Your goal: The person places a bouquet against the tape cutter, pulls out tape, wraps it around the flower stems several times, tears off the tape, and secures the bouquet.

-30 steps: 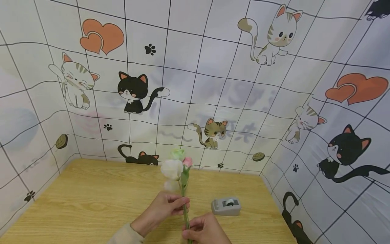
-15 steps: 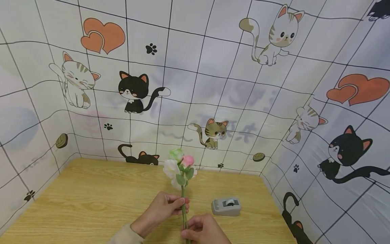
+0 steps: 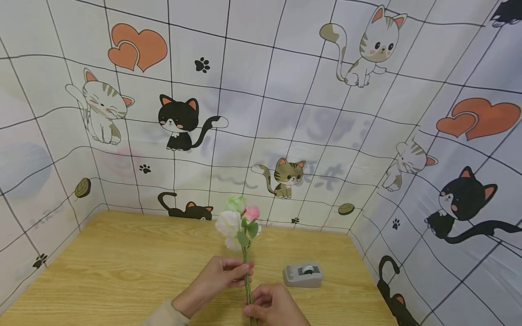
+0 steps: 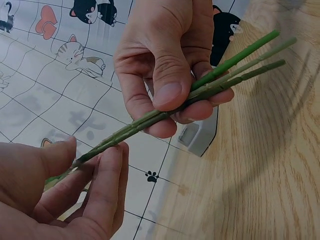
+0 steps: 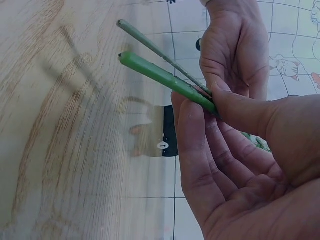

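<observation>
A small bunch of flowers (image 3: pixel 228 222) with white, pink and pale green blooms stands upright over the table in the head view. Partway down the stems, below the leaves, my left hand (image 3: pixel 222 276) pinches them between thumb and fingers. Lower down, my right hand (image 3: pixel 277 305) grips the same stems. Three green stems (image 4: pixel 240 72) stick out past the right hand in the left wrist view, their cut ends spread slightly apart. Two stem ends (image 5: pixel 155 72) show beyond the right thumb in the right wrist view.
A grey tape dispenser (image 3: pixel 302 275) sits on the wooden table (image 3: pixel 122 267), right of the flowers. Behind and to the right hangs a white gridded cloth (image 3: pixel 261 117) printed with cats and hearts, meeting the table's back edge.
The bunch has turned between my hands: leaves and the pink bloom that were partly hidden now face the camera. Both hands have stayed almost in place on the stems.
</observation>
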Action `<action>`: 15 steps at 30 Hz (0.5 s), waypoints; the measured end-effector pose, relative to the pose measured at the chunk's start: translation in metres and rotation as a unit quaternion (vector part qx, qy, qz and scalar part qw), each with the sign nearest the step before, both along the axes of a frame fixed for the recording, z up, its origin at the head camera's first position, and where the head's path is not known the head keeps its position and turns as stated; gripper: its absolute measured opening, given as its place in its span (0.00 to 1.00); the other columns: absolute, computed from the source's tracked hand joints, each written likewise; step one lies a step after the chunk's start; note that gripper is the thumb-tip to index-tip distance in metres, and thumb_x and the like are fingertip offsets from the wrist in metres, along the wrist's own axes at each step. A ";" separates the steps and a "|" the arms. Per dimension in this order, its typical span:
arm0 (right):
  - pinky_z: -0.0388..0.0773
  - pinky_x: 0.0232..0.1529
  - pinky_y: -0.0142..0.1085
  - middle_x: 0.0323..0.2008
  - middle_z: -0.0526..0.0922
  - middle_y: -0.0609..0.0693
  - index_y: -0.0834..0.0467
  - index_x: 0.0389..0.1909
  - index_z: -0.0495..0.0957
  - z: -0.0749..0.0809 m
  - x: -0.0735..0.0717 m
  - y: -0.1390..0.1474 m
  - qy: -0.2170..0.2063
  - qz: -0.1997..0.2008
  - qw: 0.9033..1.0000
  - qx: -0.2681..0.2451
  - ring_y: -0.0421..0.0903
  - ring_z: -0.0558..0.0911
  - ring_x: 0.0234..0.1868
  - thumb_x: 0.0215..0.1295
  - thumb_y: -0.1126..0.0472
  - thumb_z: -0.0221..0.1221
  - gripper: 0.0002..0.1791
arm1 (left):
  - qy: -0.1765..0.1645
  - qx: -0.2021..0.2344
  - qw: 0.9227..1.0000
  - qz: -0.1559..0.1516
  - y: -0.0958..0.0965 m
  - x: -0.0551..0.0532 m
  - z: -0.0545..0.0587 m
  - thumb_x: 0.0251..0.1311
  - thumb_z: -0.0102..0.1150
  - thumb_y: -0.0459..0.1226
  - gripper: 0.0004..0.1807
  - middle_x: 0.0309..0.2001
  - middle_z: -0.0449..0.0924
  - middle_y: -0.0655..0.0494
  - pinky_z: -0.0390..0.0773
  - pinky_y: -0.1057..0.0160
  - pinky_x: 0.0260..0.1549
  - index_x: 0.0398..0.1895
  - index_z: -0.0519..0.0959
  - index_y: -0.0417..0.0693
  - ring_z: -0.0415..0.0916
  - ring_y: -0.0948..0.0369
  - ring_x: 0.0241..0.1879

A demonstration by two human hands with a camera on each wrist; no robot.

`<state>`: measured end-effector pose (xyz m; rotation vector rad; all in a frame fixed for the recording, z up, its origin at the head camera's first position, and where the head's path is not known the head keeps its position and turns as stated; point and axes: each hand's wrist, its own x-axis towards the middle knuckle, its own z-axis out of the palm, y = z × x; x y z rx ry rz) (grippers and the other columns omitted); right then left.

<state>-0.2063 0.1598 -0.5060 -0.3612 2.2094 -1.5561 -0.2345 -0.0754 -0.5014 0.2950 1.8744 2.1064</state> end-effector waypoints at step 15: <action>0.87 0.35 0.30 0.35 0.96 0.50 0.61 0.41 0.94 0.003 0.003 -0.006 0.002 -0.013 1.000 0.022 0.43 0.92 0.35 0.74 0.64 0.79 0.04 | -0.006 -0.036 0.999 0.013 -0.003 0.002 -0.007 0.83 0.73 0.40 0.15 0.51 0.98 0.48 0.99 0.56 0.53 0.57 0.92 0.34 0.95 0.62 0.46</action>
